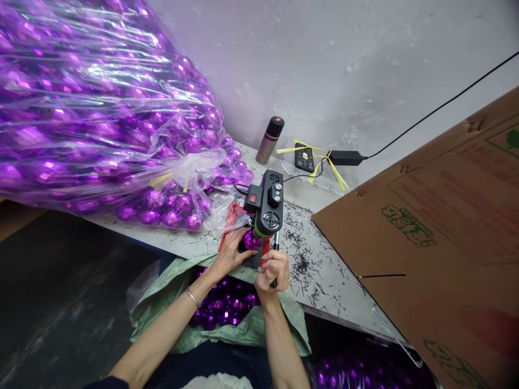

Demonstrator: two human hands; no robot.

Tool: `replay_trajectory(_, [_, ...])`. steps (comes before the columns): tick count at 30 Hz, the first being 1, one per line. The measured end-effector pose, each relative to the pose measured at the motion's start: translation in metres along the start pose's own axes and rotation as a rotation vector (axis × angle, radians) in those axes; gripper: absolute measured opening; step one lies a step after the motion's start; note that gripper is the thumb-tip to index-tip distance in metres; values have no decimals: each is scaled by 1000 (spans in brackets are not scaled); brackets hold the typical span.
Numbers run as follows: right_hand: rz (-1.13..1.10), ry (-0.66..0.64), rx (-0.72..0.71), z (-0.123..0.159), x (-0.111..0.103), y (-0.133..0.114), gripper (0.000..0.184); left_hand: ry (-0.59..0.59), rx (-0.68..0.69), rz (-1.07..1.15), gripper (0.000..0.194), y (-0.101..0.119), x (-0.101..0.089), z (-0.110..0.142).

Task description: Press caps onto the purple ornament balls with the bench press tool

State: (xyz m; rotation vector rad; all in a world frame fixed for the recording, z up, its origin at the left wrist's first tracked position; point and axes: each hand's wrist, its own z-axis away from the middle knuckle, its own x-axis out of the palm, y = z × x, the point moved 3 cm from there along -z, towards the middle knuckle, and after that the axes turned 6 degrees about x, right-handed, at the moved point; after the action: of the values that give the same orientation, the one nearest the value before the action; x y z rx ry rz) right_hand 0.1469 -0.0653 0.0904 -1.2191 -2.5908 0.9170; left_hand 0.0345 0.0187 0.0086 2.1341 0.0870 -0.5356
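A small black bench drill press [271, 202] with a red switch stands at the table's front edge. Under its head sits a shiny purple faceted ball [251, 240], gripped between the thumb and fingers of my left hand [232, 252]. My right hand [274, 270] is wrapped round the black grip of the machine's lever [276, 241], just to the right of the ball. Red parts of the machine's base show on both sides. Below my hands, a green woven sack [162, 300] lies open with many purple balls [225, 305] inside.
A large clear plastic bag [101, 108] of purple balls fills the left. Black shavings [302, 259] litter the table [324, 289]. A cardboard box [430, 237] stands right. Behind are a bottle [270, 140], a phone [304, 156], yellow ties [338, 175] and a corded power adapter [346, 158].
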Motion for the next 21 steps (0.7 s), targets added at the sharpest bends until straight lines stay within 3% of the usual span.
replay_trajectory(9, [-84, 36, 21, 0, 6, 1, 31, -7, 12, 9, 58, -2, 0, -3])
replay_trajectory(15, [-44, 2, -52, 2, 6, 3, 31, -3, 19, 32, 61, -4, 1, -3])
replay_trajectory(18, [-43, -28, -37, -8, 1, -6, 32, -9, 29, 30, 63, -5, 3, -7])
replay_trajectory(21, [-42, -50, 72, -33, -5, -22, 32, -17, 43, 1, 66, -3, 4, -5])
